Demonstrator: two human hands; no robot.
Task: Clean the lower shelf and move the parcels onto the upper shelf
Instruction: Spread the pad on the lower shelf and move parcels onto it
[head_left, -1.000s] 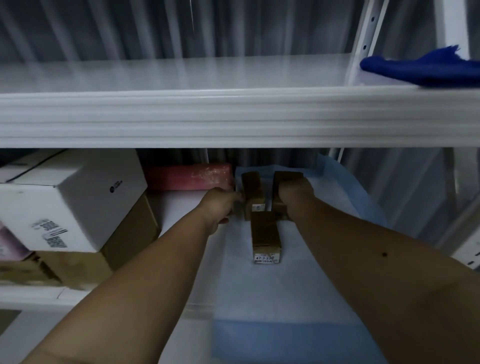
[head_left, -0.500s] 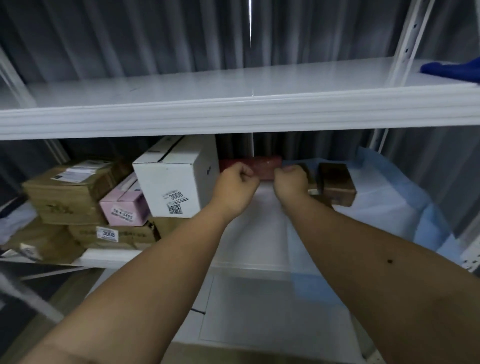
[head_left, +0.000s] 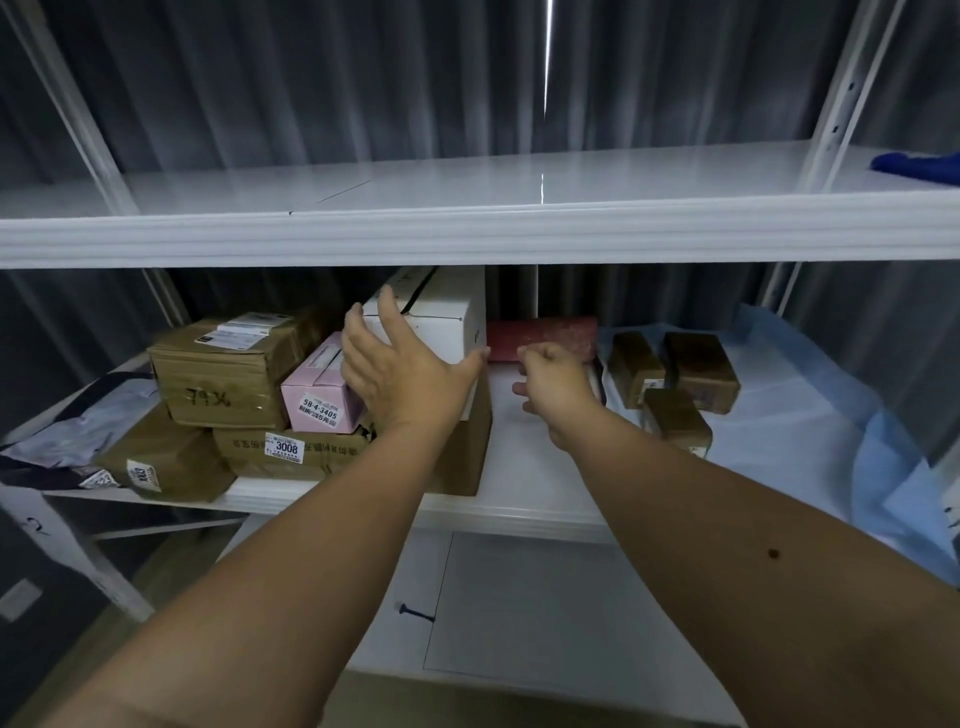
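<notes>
The white box (head_left: 441, 317) sat on the lower shelf (head_left: 519, 499), on top of a brown box (head_left: 462, 452). The left hand (head_left: 395, 374) was spread wide against its front. The right hand (head_left: 556, 384), just right of the white box, was loosely curled and held nothing. The box looked stiff and maybe light, so both sides would be good places to hold.

One head-worn view only: the upper shelf (head_left: 467, 228) is faced straight on at close range, the lower shelf (head_left: 519, 512) seen beneath, forearms framed below.

White shelves (head_left: 467, 234); white box (head_left: 441, 322); pink box (head_left: 317, 387); red parcel (head_left: 543, 338); brown cartons (head_left: 223, 371); 3 brown parcels (head_left: 698, 371) on pale blue sheet (head_left: 810, 431); dark blue cloth (head_left: 917, 166)
</notes>
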